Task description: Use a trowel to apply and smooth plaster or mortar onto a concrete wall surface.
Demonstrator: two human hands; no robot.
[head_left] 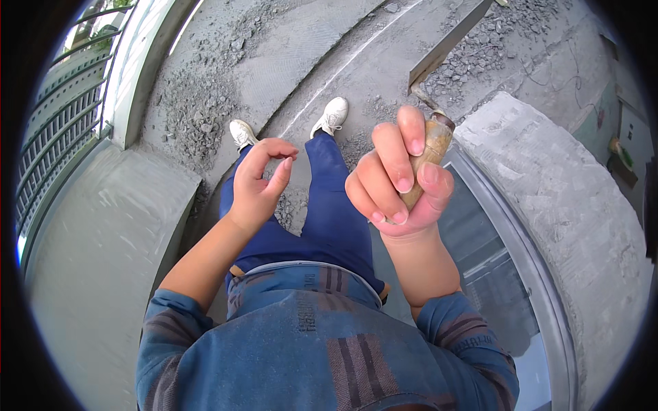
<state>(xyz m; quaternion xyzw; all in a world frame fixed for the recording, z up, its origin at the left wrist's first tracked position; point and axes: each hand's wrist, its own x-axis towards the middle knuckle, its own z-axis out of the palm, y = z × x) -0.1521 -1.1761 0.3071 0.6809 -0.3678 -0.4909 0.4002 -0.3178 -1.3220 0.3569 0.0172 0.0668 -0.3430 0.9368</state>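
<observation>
My right hand [404, 175] is wrapped round the worn wooden handle of a trowel [433, 145]. Its bent metal neck leads to a long flat blade [449, 46], seen nearly edge-on and pointing up and to the right, above the rubble-strewn floor. My left hand [260, 181] hovers over my left thigh, fingers loosely curled, thumb and forefinger slightly apart, with nothing visible in it. It touches nothing that I can see.
Grey rubble [199, 123] lies beside my left shoe, with more gravel [473, 65] beyond the blade. A pale line [343, 68] crosses the concrete floor. A rough concrete ledge [555, 185] and a window frame [510, 229] flank my right; a ledge [103, 226] and metal railing [65, 130] stand left.
</observation>
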